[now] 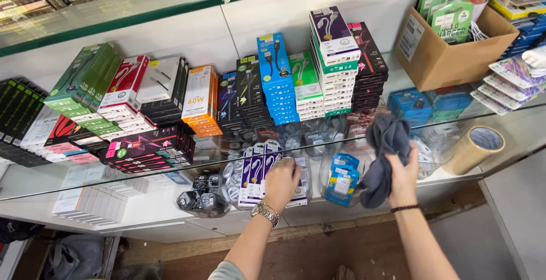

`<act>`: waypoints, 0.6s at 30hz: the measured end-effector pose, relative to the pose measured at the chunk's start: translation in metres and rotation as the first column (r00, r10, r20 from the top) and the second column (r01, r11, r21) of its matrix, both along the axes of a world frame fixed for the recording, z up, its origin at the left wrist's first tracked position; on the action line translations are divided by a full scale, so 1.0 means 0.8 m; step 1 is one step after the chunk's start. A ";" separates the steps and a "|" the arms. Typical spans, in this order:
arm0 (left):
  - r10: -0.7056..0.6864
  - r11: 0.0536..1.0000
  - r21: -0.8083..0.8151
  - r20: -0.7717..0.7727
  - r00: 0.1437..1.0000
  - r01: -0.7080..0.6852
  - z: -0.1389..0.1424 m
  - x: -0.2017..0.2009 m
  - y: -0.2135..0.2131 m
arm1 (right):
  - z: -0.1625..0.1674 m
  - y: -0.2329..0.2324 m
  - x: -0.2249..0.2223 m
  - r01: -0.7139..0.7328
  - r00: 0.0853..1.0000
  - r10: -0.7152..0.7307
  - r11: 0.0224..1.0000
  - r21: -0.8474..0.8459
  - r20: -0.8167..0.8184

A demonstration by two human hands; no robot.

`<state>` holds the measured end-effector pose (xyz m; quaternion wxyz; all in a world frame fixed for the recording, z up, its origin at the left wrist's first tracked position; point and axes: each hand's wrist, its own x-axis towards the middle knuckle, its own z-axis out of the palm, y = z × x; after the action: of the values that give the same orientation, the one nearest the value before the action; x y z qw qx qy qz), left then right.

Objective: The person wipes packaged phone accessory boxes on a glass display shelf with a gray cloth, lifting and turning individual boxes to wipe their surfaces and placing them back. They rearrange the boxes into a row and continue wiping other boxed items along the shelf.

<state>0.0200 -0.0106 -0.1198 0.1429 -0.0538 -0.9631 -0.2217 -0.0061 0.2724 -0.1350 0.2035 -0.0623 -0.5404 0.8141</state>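
At lower centre of the frame, the left hand (pixel 281 182) is pressing its fingers onto white-and-purple carded cable packs (pixel 259 173), light and slippery, while the right hand (pixel 402 178) is clamping a soft, limp grey cloth (pixel 384 155), likely best bunched mid-fold.

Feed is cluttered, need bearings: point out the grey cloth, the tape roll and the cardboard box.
grey cloth (pixel 385 143): head view, bunched upper folds above the right hand.
tape roll (pixel 467 153): head view, tan outer side.
cardboard box (pixel 449 58): head view, front wall.
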 end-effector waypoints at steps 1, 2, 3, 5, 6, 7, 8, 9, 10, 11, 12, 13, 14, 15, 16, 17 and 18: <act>0.048 0.996 -0.068 -0.083 0.995 -0.054 -0.005 0.002 -0.007 | -0.007 -0.010 0.011 -0.038 0.996 0.045 0.994 -0.099 0.074; 0.136 0.984 -0.121 0.056 0.989 -0.128 -0.007 0.004 -0.011 | -0.014 -0.019 0.027 -0.066 0.985 0.096 0.978 -0.199 0.146; 0.230 0.964 -0.181 0.188 0.955 -0.196 -0.007 0.005 -0.015 | -0.019 -0.027 0.041 -0.086 0.965 0.153 0.951 -0.297 0.212; 0.340 0.931 -0.254 0.333 0.879 -0.263 -0.008 0.008 -0.020 | -0.024 -0.043 0.058 -0.178 0.913 0.279 0.929 -0.324 0.296; 0.351 0.928 -0.260 0.363 0.863 -0.268 -0.007 0.011 -0.022 | -0.025 -0.051 0.065 -0.223 0.879 0.341 0.912 -0.344 0.334; 0.361 0.925 -0.264 0.391 0.847 -0.272 -0.005 0.013 -0.024 | -0.026 -0.058 0.070 -0.225 0.862 0.352 0.910 -0.347 0.364; 0.357 0.925 -0.270 0.380 0.853 -0.267 -0.004 0.015 -0.026 | -0.027 -0.064 0.074 -0.227 0.844 0.363 0.909 -0.349 0.395; 0.354 0.925 -0.276 0.370 0.859 -0.262 -0.003 0.018 -0.028 | -0.027 -0.069 0.078 -0.228 0.824 0.373 0.907 -0.353 0.426; 0.350 0.924 -0.281 0.357 0.866 -0.259 -0.002 0.018 -0.031 | -0.028 -0.073 0.080 -0.224 0.815 0.380 0.903 -0.366 0.437; 0.347 0.929 -0.256 0.362 0.865 -0.266 0.000 0.015 -0.033 | -0.029 -0.075 0.082 -0.219 0.805 0.386 0.899 -0.379 0.450; 0.343 0.934 -0.232 0.369 0.864 -0.272 0.001 0.013 -0.037 | -0.030 -0.078 0.083 -0.212 0.794 0.392 0.895 -0.393 0.464; 0.337 0.939 -0.206 0.375 0.864 -0.277 0.002 0.010 -0.040 | -0.030 -0.079 0.084 -0.216 0.791 0.399 0.891 -0.399 0.464; 0.357 0.932 -0.094 0.396 0.846 -0.350 0.004 0.005 -0.043 | -0.031 -0.081 0.085 -0.218 0.788 0.405 0.888 -0.406 0.464; 0.373 0.908 0.017 0.422 0.826 -0.419 0.006 -0.001 -0.045 | -0.031 -0.084 0.086 -0.219 0.784 0.412 0.884 -0.414 0.465; 0.386 0.866 0.124 0.449 0.806 -0.484 0.007 -0.005 -0.045 | -0.031 -0.088 0.088 -0.218 0.799 0.383 0.903 -0.371 0.463; 0.300 0.828 0.261 0.541 0.785 -0.496 0.009 -0.006 -0.042 | -0.031 -0.094 0.090 -0.216 0.815 0.355 0.920 -0.327 0.458; 0.196 0.767 0.389 0.615 0.763 -0.511 0.010 -0.004 -0.037 | -0.031 -0.101 0.093 -0.213 0.831 0.325 0.936 -0.281 0.452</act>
<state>0.0167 -0.0400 -0.1117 -0.0847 0.2440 -0.8525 -0.4546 0.0684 0.1915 -0.1600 -0.0660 -0.2122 -0.4844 0.8462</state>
